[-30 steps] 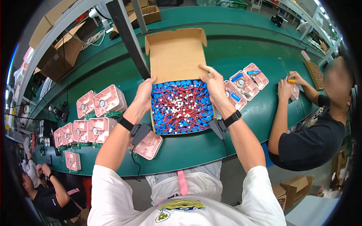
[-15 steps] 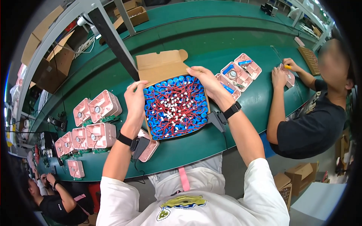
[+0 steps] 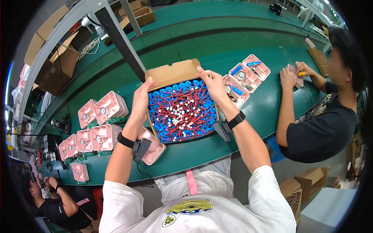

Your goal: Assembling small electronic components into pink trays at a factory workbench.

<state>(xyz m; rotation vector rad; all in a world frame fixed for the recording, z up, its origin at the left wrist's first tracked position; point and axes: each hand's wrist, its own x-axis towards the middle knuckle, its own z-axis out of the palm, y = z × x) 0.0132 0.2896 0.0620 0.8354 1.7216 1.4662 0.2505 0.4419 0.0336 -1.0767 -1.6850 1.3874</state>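
Note:
Between my hands is a cardboard box point(image 3: 173, 73) with its lid flap raised at the far side. Packed inside are blue cylindrical batteries point(image 3: 165, 134) with red wires and small white connectors heaped over them. My left hand point(image 3: 142, 99) grips the box's far left corner, thumb near the flap's base. At the far right corner my right hand point(image 3: 213, 86) holds the box, its thumb pressed on the flap's edge. A pink plastic housing point(image 3: 154, 150) lies partly hidden under the box's near left corner.
Pink housings with round speakers point(image 3: 101, 136) and green circuit boards point(image 3: 114, 121) stand at left. More pink housings point(image 3: 248, 82) holding blue batteries lie to the right. A co-worker point(image 3: 322, 124) at right works on another housing with a yellow-handled tool. A grey metal post point(image 3: 118, 42) rises behind.
The lid flap has tipped up toward me and looks shorter. My left hand has shifted slightly toward the flap's base; my right hand has moved slightly right.

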